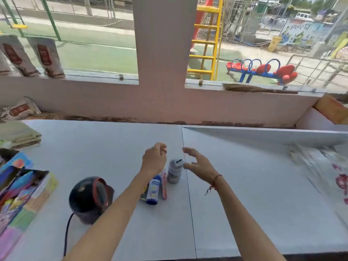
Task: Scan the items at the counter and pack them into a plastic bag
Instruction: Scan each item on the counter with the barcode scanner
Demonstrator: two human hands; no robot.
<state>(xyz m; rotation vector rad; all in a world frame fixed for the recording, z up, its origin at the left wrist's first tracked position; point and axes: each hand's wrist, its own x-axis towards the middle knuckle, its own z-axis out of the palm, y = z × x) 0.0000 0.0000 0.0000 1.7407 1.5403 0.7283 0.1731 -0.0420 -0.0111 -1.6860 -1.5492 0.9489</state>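
Observation:
Three small items lie together at the middle of the white counter [116, 140]: a blue and white tube [153, 191], a thin red and white candy stick [164, 185], and a small grey bottle [174, 171] standing upright. My left hand [154, 160] hovers just left of and above the bottle, fingers loosely curled, holding nothing. Just right of the bottle is my right hand [197, 162], fingers spread and empty. A black barcode scanner [90, 198] with a red rim sits to the left. Plastic bags [320, 166] lie at the right.
Colourful boxes [20, 189] stand at the left edge of the counter, with a folded stack [18, 134] behind them. The scanner's black cable [66, 234] runs toward the front edge. A raised white panel [263, 134] crosses the counter's back right. Windows show a playground beyond.

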